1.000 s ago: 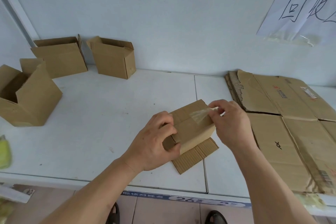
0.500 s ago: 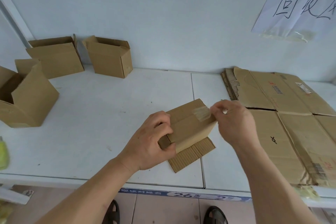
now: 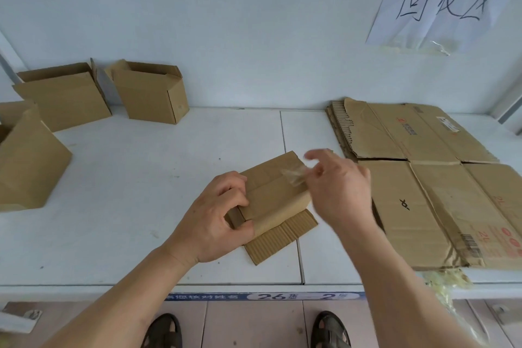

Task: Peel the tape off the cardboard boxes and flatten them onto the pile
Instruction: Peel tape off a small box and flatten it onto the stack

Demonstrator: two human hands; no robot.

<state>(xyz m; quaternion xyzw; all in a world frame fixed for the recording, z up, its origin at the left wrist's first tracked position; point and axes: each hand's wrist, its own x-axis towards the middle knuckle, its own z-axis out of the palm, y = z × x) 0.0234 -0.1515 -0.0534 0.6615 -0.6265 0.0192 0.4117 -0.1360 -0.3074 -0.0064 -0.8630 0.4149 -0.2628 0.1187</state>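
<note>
We look down on a white table (image 3: 147, 192). Our left hand (image 3: 214, 223) grips the near-left end of a small box (image 3: 271, 195) that rests on a flat strip of corrugated card (image 3: 282, 237). Our right hand (image 3: 339, 192) is blurred at the box's right end, with a piece of clear tape (image 3: 293, 176) pinched in its fingers (image 3: 316, 169); part of the tape is lifted off the box top. To the right lies the pile (image 3: 423, 178) of flattened cardboard. Three open boxes (image 3: 152, 93) stand at the far left, near the wall. A paper sign (image 3: 449, 0) hangs on the wall.
</note>
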